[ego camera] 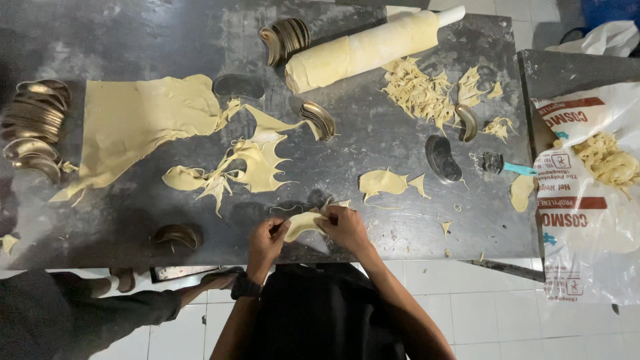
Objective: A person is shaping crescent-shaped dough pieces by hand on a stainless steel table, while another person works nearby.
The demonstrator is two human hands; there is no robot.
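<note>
My left hand [267, 241] and my right hand [345, 227] meet at the near edge of a dark metal table [373, 140], both gripping one small piece of pale yellow dough [301, 223] between them. The left hand pinches its left end and the right hand covers its right end. Whether a metal mould lies under the dough is hidden by my fingers. Just beyond my hands lies a torn dough scrap [253, 157] with pointed cut edges. A smaller cut scrap [383, 182] lies to the right of it.
A large dough sheet [133, 120] lies at left, with stacks of crescent metal moulds [33, 123] beside it. A dough-wrapped rolling pin [363, 50], shredded trimmings [420, 90], loose moulds [443, 159] and a teal-handled cutter [507, 165] lie farther back. A white sack [587, 193] holds scraps at right. Another person's sleeve [100, 313] shows lower left.
</note>
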